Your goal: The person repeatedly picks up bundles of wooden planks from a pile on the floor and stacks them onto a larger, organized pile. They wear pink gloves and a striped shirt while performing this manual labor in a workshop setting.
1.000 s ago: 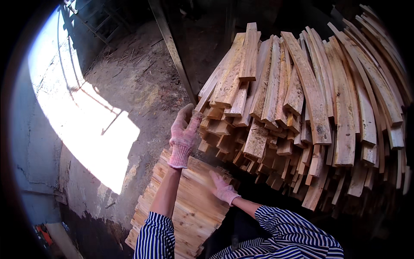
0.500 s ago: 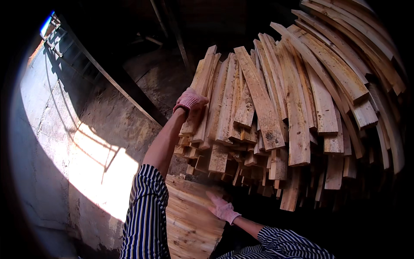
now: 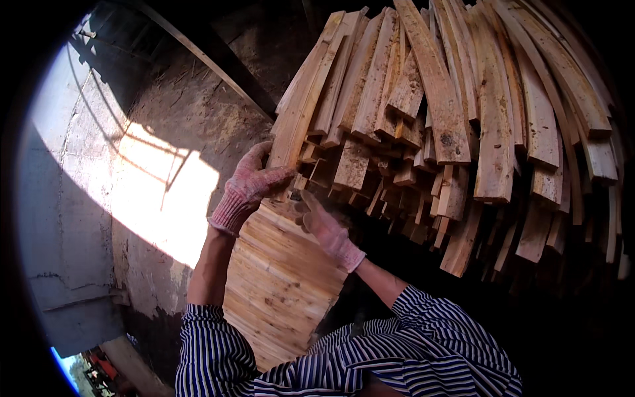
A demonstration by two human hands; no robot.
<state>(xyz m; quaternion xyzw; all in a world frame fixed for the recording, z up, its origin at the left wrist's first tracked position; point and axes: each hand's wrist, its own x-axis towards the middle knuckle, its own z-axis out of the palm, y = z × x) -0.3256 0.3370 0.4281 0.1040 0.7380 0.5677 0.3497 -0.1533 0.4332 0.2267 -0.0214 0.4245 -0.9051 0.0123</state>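
Observation:
My left hand point(image 3: 250, 187), in a pinkish knit work glove, is closed round the near end of a long wooden plank point(image 3: 305, 109) at the left edge of a lumber pile. Its thumb lies across the plank's end; its other fingers are partly hidden. My right hand point(image 3: 329, 233), gloved alike, is held just right of and below that end, its fingers apart and slightly blurred. Nothing shows in it. Beneath both hands is a layer of planks point(image 3: 281, 284) lying side by side.
The big pile of rough planks point(image 3: 489, 119) fills the right, its ends jutting toward me unevenly. A concrete wall point(image 3: 79, 218) with a sunlit patch stands at left. A slanting beam point(image 3: 205, 59) crosses the upper left. Deep shadow lies under the pile.
The plank has come toward me and left, its near end now beyond the others. My left hand has shifted to that end; my right hand has risen toward it. The view has shifted.

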